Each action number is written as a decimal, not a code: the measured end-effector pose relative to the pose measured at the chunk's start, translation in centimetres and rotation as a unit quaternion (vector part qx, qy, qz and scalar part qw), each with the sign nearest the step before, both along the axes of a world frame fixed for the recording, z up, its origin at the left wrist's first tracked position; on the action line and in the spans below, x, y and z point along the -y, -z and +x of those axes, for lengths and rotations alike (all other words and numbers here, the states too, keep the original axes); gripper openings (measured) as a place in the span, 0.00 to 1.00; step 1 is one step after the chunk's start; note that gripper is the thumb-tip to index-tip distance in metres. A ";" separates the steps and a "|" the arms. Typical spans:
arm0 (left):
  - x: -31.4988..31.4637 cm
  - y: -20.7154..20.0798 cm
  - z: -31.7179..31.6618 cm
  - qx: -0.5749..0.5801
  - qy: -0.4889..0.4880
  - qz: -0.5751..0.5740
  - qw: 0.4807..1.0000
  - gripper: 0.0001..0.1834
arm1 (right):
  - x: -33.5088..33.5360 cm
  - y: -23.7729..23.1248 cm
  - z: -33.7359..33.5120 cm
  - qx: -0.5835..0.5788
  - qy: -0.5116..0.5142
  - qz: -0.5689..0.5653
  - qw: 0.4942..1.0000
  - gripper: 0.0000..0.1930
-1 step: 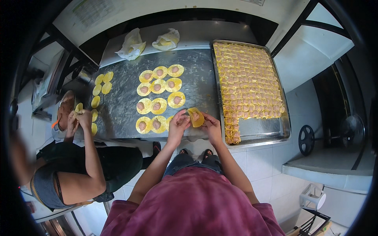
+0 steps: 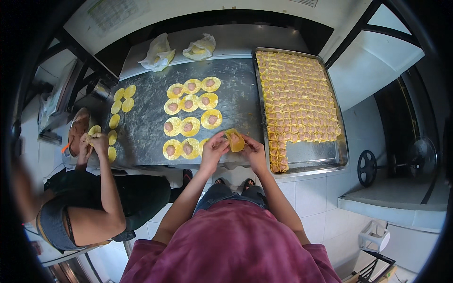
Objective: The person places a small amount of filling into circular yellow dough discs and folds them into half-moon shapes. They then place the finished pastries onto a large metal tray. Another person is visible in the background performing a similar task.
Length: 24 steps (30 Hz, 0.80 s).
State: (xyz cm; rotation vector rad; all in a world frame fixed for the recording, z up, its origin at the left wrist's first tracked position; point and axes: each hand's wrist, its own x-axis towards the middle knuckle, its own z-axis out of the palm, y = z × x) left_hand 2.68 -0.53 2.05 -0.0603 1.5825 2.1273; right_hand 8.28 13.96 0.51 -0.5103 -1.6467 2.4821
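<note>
Pinching meat-filled yellow wrapper, L grip on its left side, R grip on its right, over desk nr front edge, just L of metal tray. Mid-desk, rows of flat meat-topped wrappers. Nr desk's left edge, plain wrappers & co-worker's hands, also w/ a wrapper. By back edge, 2 plastic bags. In tray at desk's right end, dumplings packed tight, incl. front-left corner.
</note>
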 end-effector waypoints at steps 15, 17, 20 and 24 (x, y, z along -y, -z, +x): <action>0.6 1.1 -0.5 -0.108 0.062 -0.056 0.991 0.08 | 0.4 -1.4 1.4 -0.017 0.013 0.145 0.989 0.05; 0.4 0.8 -0.3 -0.221 0.044 -0.143 0.964 0.10 | 0.2 -0.4 1.2 -0.016 0.025 0.261 0.965 0.07; 0.5 0.6 -0.2 -0.312 0.104 -0.272 0.904 0.17 | -0.1 1.1 0.7 -0.028 0.021 0.437 0.899 0.11; 1.1 2.6 -0.2 -0.346 0.177 -0.342 0.856 0.24 | 0.0 1.9 0.8 -0.039 -0.023 0.523 0.851 0.16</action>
